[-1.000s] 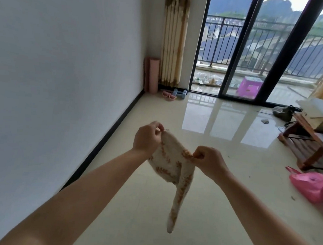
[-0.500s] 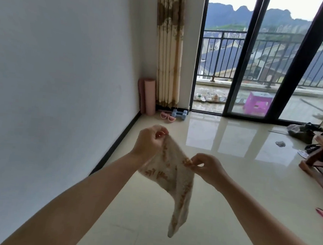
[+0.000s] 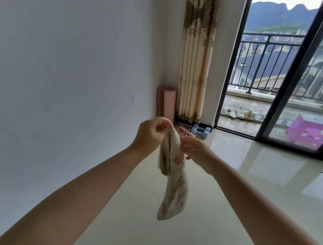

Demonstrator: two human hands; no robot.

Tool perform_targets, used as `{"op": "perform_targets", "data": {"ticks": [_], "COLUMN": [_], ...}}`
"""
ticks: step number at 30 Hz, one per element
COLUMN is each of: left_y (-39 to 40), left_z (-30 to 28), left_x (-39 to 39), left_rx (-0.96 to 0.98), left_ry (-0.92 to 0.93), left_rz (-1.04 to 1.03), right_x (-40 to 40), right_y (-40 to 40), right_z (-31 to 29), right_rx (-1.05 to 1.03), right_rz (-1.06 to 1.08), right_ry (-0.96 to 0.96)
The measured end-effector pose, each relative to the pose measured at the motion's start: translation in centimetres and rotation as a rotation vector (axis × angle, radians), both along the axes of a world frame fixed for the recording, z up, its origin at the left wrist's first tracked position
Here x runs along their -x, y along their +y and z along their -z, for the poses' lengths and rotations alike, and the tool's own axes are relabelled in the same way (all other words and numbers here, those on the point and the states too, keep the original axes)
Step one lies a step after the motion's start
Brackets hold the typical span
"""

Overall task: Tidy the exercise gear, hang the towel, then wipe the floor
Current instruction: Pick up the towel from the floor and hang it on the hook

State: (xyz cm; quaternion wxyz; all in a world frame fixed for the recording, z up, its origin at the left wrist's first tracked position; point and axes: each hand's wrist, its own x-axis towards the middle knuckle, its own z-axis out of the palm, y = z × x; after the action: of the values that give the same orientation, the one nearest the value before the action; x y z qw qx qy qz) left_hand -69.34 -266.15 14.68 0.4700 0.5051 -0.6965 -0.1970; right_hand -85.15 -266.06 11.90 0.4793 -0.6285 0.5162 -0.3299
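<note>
Left hand [image 3: 152, 134] is pinching the top of the cream, orange-flowered fluffy towel [image 3: 173, 173]; right hand [image 3: 195, 151], just beside, is touching it, its grip hidden.

fluffy cloth towel [image 3: 173, 182], glossy tiled floor [image 3: 218, 193], matt painted wall [image 3: 65, 67], fabric curtain [image 3: 197, 54]

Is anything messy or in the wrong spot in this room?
Nothing looks spilled or broken. The towel hangs bunched from the left hand, not hung up yet. The blue dumbbells and pink grips lie on the floor beside the upright rolled mat.
</note>
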Motion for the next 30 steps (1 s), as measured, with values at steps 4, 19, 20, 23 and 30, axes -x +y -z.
{"op": "perform_targets", "data": {"ticks": [4,19,20,23,30], "left_y": [-9.6,-41.6,-43.6,-49.3,-61.5], "left_z": [0.3,-0.7,-0.5,-0.1,-0.3], "left_x": [0.1,-2.2,-2.1,-1.4,0.9], "left_rx": [-0.011,-0.258,-0.278,-0.320,-0.406], "left_ry": [0.019,-0.329,-0.340,-0.276,0.198], "left_rz": [-0.019,-0.037,-0.040,-0.048,-0.050], "right_x": [0.3,0.8,0.9,1.4,3.4], "right_y": [-10.1,-43.5,-45.7,-52.4,-67.5], "right_z": [-0.4,-4.7,-4.8,-5.1,-6.8], "right_rx": [-0.002,0.223,0.245,0.284,0.281], "right_rz": [-0.026,-0.177,-0.184,-0.129,-0.137], "right_ry": [0.115,0.596,0.613,0.505,0.274]}}
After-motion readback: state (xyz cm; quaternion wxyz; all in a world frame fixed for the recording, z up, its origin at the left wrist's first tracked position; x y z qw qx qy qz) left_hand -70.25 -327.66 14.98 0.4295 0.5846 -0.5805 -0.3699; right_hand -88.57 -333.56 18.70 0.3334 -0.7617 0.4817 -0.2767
